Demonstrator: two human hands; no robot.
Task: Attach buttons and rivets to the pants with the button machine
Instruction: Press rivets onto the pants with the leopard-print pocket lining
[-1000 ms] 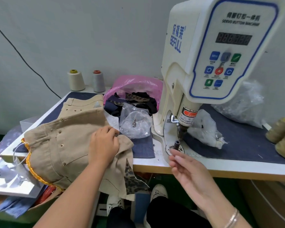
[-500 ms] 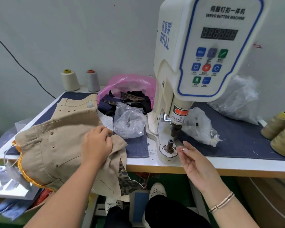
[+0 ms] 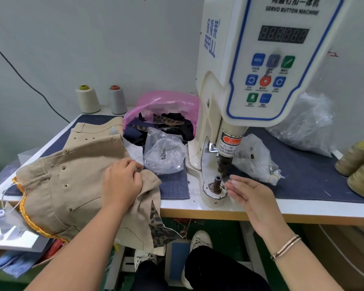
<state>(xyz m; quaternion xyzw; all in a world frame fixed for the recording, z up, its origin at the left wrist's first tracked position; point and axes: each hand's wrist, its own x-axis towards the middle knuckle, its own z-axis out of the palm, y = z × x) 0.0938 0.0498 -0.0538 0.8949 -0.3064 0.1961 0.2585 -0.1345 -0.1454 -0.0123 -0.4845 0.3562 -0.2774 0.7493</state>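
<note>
Nearest the camera, the left hand (image 3: pixel 122 181) is still planted on the tan pants (image 3: pixel 72 185), fingers curled and bunching the cloth at the waistband edge, same spot as a second ago. The pants lie heaped on the left end of the table (image 3: pixel 303 211), one corner hanging off the front edge.

The right hand (image 3: pixel 250 194) is what changed. A second ago it sat lower, in front of the table edge with the fingers spread under the machine's post. Now it has come up and over to the right side of the round base, palm facing left, fingers relaxed and close together. The fingertips (image 3: pixel 232 182) sit just beside the small metal post (image 3: pixel 216 182), and I can't tell whether they're pinching anything tiny.

Behind that, the button machine (image 3: pixel 250 80) fills the upper right, bigger in view than before. A clear bag (image 3: pixel 164 154) of metal bits lies just left of it, a pink bag (image 3: pixel 166 106) of scraps behind, and two thread cones (image 3: pixel 102 99) at the wall.
</note>
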